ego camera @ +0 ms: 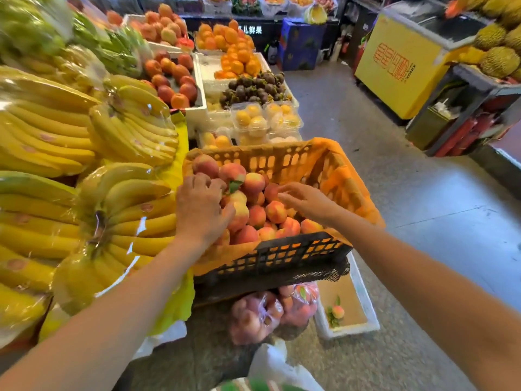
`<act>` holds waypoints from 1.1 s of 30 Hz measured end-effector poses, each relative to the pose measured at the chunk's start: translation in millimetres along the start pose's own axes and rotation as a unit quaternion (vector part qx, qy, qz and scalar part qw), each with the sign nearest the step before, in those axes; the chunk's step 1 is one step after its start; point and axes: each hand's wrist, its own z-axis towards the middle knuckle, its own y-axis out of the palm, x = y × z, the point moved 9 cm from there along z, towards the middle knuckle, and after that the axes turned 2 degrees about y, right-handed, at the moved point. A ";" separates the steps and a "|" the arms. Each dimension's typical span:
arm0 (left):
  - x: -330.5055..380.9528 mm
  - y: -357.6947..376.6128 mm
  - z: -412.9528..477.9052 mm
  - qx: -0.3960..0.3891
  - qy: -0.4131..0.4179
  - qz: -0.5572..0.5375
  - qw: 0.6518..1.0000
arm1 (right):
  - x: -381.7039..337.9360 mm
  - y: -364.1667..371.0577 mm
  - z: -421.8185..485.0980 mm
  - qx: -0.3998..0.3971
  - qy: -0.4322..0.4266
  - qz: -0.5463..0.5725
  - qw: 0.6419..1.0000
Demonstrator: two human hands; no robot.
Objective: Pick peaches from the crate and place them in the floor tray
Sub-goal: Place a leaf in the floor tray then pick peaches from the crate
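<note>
A black lattice crate [284,252] lined with orange paper holds a heap of pink-orange peaches [275,211]. My left hand [201,208] rests on the left side of the heap, fingers curled around a peach [239,217]. Over the right part of the heap my right hand [306,200] hovers with fingers spread, holding nothing. Below the crate on the floor lies a white foam tray [366,309] with a cardboard bottom; one peach with leaves [337,311] sits in it.
Wrapped banana bunches [84,170] crowd the left. Bagged peaches [270,311] hang under the crate. Behind it stand clamshell fruit boxes [265,122], mangosteens and oranges. The grey floor aisle [423,221] runs right, bounded by a yellow freezer [400,60] and a durian stand.
</note>
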 end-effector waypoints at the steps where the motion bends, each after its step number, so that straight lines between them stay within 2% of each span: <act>1: -15.5 4.2 -0.8 -0.032 -0.034 0.008 0.999 | -10.7 14.2 10.3 -0.040 -0.010 0.013 0.999; 4: -41.1 20.6 -11.3 -0.115 -0.086 -0.008 0.990 | -27.6 55.6 34.8 -0.134 -0.014 -0.039 0.990; 7: -50.8 32.6 -18.7 -0.150 -0.117 -0.090 0.978 | -37.4 85.0 44.6 -0.194 -0.036 -0.081 0.977; 11: -53.0 32.1 -15.8 -0.128 -0.113 -0.104 0.980 | -41.6 94.8 52.6 -0.175 -0.072 -0.070 0.979; 14: -57.2 22.7 -15.1 -0.078 -0.185 -0.194 0.960 | -35.8 91.5 56.1 -0.182 -0.084 -0.013 0.980; 16: -64.3 23.4 -15.7 -0.051 -0.258 -0.313 0.913 | -26.0 84.2 55.7 -0.214 -0.061 0.050 0.974; 18: -61.9 29.1 -10.5 -0.032 -0.296 -0.473 0.829 | -17.2 73.5 54.3 -0.244 -0.024 0.134 0.960; 20: -49.9 37.2 1.2 -0.025 -0.306 -0.598 0.740 | -11.3 60.7 52.1 -0.267 0.031 0.261 0.927; 22: -31.5 42.7 15.8 -0.025 -0.301 -0.675 0.674 | -5.4 46.6 49.9 -0.272 0.079 0.375 0.883; 24: -12.6 48.7 32.0 -0.041 -0.297 -0.727 0.618 | 2.2 32.4 48.3 -0.265 0.096 0.442 0.851; 28: 25.2 66.4 59.8 -0.120 -0.282 -0.762 0.571 | 24.2 9.3 45.4 -0.214 0.123 0.483 0.840; 32: 45.1 96.2 76.3 -0.222 -0.302 -0.747 0.549 | 36.8 -11.3 39.9 -0.190 0.107 0.462 0.860; 33: 46.7 104.1 80.5 -0.245 -0.309 -0.732 0.555 | 38.9 -17.4 38.0 -0.179 0.106 0.459 0.864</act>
